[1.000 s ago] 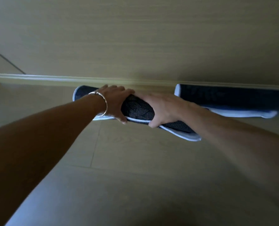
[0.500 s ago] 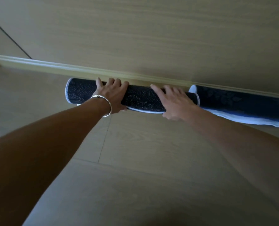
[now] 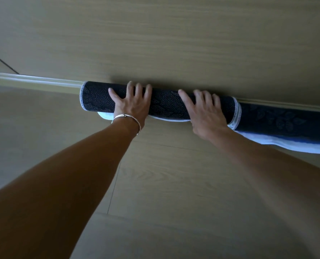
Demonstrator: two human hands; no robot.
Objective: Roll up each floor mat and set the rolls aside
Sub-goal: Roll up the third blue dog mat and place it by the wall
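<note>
Mat roll (image 3: 166, 103) now against skirting (image 3: 33, 82), wood floor (image 3: 174, 184).

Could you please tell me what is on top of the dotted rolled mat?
Left hand and right hand lie flat on the dotted mat; its surface beneath is hidden.

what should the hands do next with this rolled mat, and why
Probably lift off and let go. The rolled mat lies against the skirting board, end to end with the second roll, and the left hand and right hand only press flat on top, so it looks set aside.
</note>
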